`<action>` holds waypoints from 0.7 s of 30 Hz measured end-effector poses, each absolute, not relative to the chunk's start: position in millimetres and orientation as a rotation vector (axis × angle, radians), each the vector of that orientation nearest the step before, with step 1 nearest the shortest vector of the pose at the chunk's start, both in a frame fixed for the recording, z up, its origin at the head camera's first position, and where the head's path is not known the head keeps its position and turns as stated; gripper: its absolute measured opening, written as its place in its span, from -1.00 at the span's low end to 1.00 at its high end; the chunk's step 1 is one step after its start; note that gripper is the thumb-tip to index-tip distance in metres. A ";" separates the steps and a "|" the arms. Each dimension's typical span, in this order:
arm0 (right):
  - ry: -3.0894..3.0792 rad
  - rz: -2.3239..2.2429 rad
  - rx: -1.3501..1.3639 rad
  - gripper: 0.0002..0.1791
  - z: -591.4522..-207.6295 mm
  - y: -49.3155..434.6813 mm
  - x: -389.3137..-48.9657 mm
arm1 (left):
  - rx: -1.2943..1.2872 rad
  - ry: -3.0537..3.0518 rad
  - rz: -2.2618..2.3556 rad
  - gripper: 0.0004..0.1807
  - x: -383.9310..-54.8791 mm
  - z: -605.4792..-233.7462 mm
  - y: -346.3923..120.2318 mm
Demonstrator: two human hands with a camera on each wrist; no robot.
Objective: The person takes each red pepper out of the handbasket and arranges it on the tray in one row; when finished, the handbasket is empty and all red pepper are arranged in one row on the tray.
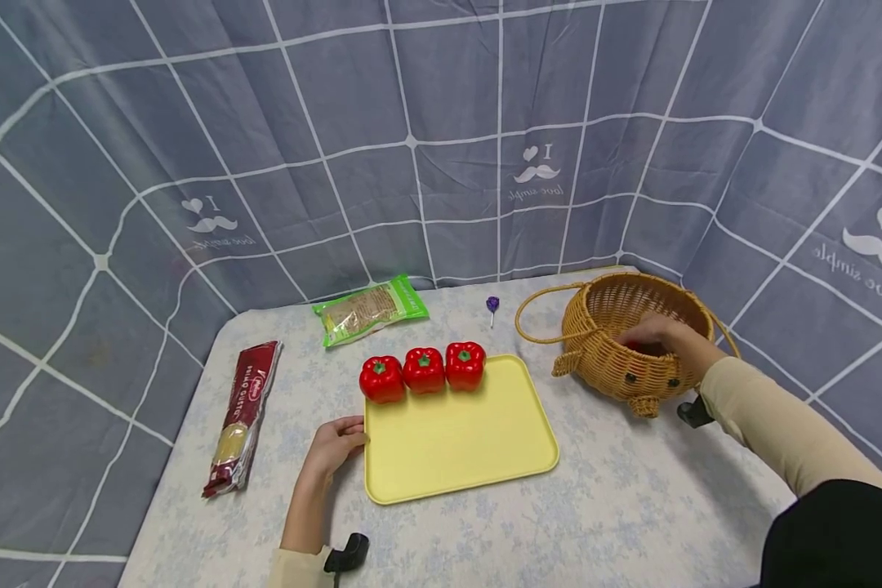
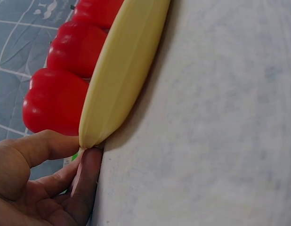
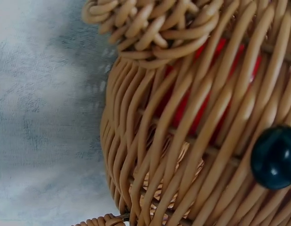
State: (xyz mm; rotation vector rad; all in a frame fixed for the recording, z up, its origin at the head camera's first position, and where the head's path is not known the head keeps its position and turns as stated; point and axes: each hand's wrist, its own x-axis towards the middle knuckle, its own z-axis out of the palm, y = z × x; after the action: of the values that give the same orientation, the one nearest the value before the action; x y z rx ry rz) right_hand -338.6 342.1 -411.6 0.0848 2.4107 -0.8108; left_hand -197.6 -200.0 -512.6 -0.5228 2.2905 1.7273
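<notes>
My left hand pinches the left edge of a yellow tray between thumb and fingers. In the left wrist view, the left hand's thumb lies on the tray's upper side. Three red bell peppers form a row along the tray's back left edge. My right hand reaches down inside a wicker basket. Something red shows under that hand, and red also shows through the weave in the right wrist view. The right fingers are hidden, so their hold on it cannot be seen.
A green-edged packet lies behind the peppers, and a purple lollipop near the back edge. On the left lies a dark red packet. The basket's handle sticks out to the left. Grey checked cloth hangs behind the table.
</notes>
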 end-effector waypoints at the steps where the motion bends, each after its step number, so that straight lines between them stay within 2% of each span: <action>1: 2.419 -0.808 0.090 -0.61 -411.3 342.1 -338.4 | -0.522 2.290 1.726 -0.56 -197.3 -512.4 -200.0; 5: 2.479 -0.834 0.110 -0.52 -407.1 342.4 -337.3 | -0.516 2.285 1.733 -0.56 -196.3 -511.5 -199.9; 9: 2.529 -0.989 0.112 -0.55 -401.2 343.9 -334.5 | -0.519 2.286 1.735 -0.57 -196.2 -511.0 -199.2; 11: 2.538 -1.066 0.113 -0.47 -399.3 344.6 -333.5 | -0.515 2.288 1.732 -0.57 -196.4 -510.6 -198.7; 15: 2.568 -1.134 0.100 -0.14 -398.1 346.4 -332.0 | -0.508 2.293 1.723 -0.56 -196.5 -509.9 -198.1; 17: 2.562 -1.181 0.086 -0.07 -396.7 346.1 -329.5 | -0.509 2.293 1.718 -0.56 -196.1 -509.7 -198.2; 21: 2.535 -1.272 0.062 -0.07 -395.5 346.1 -326.4 | -0.527 2.293 1.707 -0.56 -195.9 -509.6 -199.1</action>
State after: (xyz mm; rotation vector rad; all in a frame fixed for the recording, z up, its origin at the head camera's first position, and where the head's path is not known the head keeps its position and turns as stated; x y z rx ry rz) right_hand -326.4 346.1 -395.5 0.0618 2.5349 -1.2725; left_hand -195.9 -199.1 -509.6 -0.5267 2.2931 1.7069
